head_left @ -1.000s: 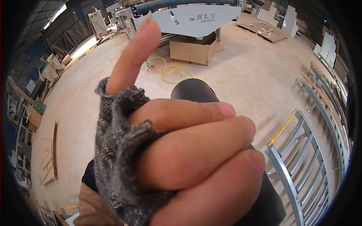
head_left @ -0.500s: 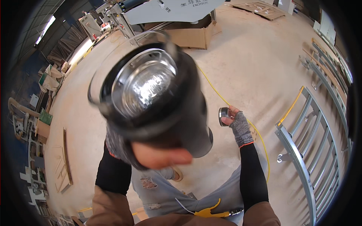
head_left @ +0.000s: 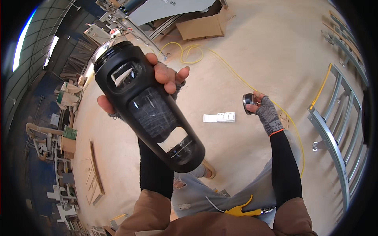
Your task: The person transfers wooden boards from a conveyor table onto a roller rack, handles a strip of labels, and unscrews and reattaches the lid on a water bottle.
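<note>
My left hand (head_left: 167,76) is closed round the upper part of a black drinking bottle (head_left: 151,104), with the thumb on one side and fingers on the other. The bottle has clear windows in its side and is held tilted, its mouth end to the upper left and its base to the lower right. Off to the right, my right hand (head_left: 262,106) grips a round black lid (head_left: 248,103) with a silvery band, apart from the bottle. Both hands wear grey fingerless gloves. A yellow air blow gun (head_left: 240,210) lies at my lap.
A white paper strip (head_left: 219,117) lies on the floor between my hands. A yellow hose (head_left: 232,72) runs across the floor past my right hand. Metal ladder-like frames (head_left: 334,137) stand at the right. A cardboard box (head_left: 201,27) and a machine (head_left: 169,11) are at the far side.
The bottle has moved away from the camera and turned, so its windowed side shows instead of its open mouth. The right hand still holds the lid. The white paper strip has come into view.
</note>
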`<action>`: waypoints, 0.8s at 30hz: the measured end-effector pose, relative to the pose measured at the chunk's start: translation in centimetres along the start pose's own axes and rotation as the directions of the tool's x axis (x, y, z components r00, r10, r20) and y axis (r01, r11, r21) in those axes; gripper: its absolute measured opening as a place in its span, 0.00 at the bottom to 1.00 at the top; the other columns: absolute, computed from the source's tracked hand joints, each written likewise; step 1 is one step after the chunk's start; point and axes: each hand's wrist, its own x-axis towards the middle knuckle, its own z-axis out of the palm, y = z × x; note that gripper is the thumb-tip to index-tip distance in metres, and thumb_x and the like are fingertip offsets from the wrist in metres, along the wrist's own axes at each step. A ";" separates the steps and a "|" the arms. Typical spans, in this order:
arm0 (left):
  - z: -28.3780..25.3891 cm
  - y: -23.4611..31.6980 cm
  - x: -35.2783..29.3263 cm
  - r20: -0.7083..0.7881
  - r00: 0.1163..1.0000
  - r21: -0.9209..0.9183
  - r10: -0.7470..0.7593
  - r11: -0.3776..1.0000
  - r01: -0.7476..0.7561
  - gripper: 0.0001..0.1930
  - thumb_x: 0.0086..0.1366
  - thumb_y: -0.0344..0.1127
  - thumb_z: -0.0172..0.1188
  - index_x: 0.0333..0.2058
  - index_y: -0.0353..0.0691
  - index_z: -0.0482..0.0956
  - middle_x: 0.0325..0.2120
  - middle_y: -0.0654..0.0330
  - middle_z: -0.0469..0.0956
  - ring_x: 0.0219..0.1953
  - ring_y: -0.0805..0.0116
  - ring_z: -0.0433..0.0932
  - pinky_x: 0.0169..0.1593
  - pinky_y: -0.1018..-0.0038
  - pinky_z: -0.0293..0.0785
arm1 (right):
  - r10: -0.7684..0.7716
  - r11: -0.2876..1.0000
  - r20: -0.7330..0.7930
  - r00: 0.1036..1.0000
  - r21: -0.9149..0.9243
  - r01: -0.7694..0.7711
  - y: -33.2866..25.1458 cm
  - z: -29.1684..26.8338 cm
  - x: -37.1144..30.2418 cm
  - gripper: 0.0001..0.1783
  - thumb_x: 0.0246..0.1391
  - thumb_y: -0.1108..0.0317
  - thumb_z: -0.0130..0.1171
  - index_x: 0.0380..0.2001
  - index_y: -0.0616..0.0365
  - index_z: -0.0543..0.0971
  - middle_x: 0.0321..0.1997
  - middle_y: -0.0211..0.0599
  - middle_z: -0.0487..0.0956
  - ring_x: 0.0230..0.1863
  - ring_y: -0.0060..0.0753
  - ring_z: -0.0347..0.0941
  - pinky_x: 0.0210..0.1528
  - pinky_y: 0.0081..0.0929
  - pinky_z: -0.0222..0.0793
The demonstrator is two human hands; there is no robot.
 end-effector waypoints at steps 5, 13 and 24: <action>1.0 1.8 0.7 0.045 0.998 -0.014 -0.040 0.999 0.040 0.46 0.45 0.62 0.69 0.54 0.33 0.62 0.39 0.60 0.74 0.42 0.64 0.74 0.64 0.60 0.51 | -0.006 0.995 0.038 0.999 0.098 0.002 -0.6 1.0 0.3 0.38 0.37 0.75 0.70 0.55 0.65 0.66 0.45 0.35 0.73 0.45 0.26 0.70 0.48 0.25 0.70; 1.0 2.0 0.7 0.092 0.994 -0.023 -0.065 0.998 0.067 0.46 0.44 0.61 0.70 0.54 0.35 0.63 0.37 0.63 0.75 0.40 0.66 0.74 0.62 0.62 0.51 | 0.023 0.997 0.047 0.999 0.071 -0.027 -0.3 0.8 0.3 0.40 0.37 0.74 0.69 0.57 0.65 0.65 0.48 0.38 0.73 0.46 0.29 0.71 0.49 0.26 0.70; 0.9 1.7 0.7 0.121 0.989 0.011 -0.090 0.996 0.089 0.47 0.44 0.64 0.69 0.54 0.36 0.63 0.39 0.63 0.75 0.41 0.66 0.74 0.62 0.63 0.51 | 0.027 0.999 0.048 0.998 0.041 -0.029 -0.4 0.6 0.2 0.39 0.38 0.75 0.68 0.57 0.66 0.65 0.48 0.39 0.73 0.47 0.29 0.70 0.49 0.26 0.70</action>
